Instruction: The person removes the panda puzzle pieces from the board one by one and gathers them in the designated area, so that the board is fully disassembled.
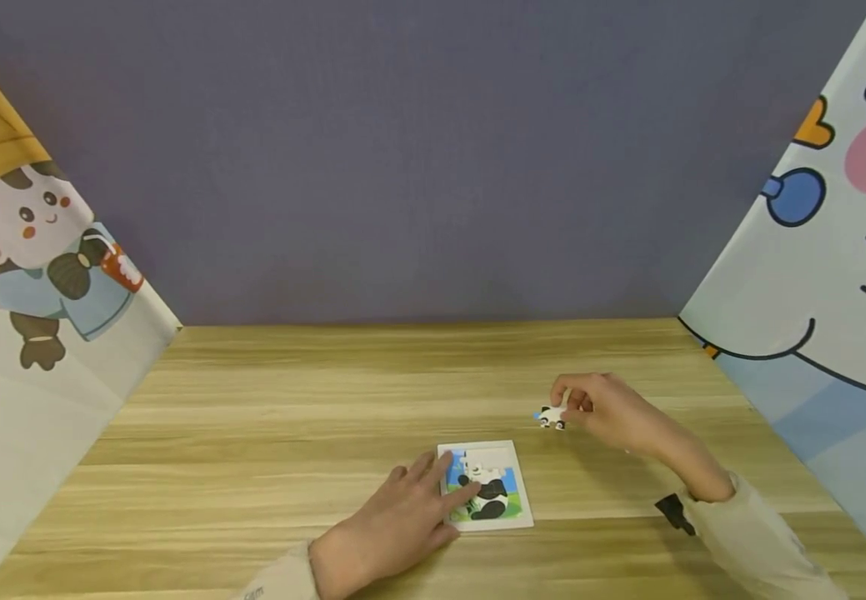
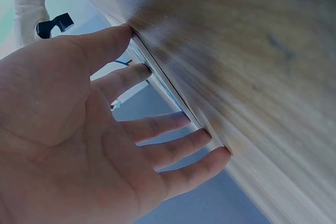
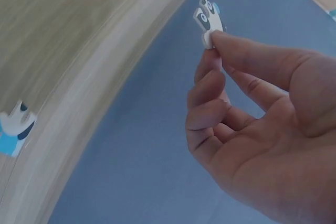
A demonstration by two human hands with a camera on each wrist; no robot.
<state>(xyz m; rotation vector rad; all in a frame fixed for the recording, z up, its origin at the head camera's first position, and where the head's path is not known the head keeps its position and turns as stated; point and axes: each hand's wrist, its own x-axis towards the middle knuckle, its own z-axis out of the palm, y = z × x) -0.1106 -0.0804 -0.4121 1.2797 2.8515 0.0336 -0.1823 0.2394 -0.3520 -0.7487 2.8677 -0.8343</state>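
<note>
Puzzle piece [image 1: 553,417] is pinched in my right hand [image 1: 616,414].
My left hand [image 1: 402,515], spread, touches the puzzle tray [image 1: 503,457].

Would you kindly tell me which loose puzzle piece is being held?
The piece with two printed eyes: the right hand pinches it, whereas the other visible loose piece lies on the table.

Square white-framed panda puzzle tray [image 1: 503,524] on light-brown wood-grain table [image 1: 312,400]. Left hand [image 1: 402,512] over tray's left side. Flat white-and-black puzzle piece [image 1: 552,417] above table, behind and right of tray, between right hand's [image 1: 616,412] fingertips. Second flat white, black and blue piece [image 3: 20,129] on table. Flat dark-grey panel [image 1: 433,167] behind table.
</note>
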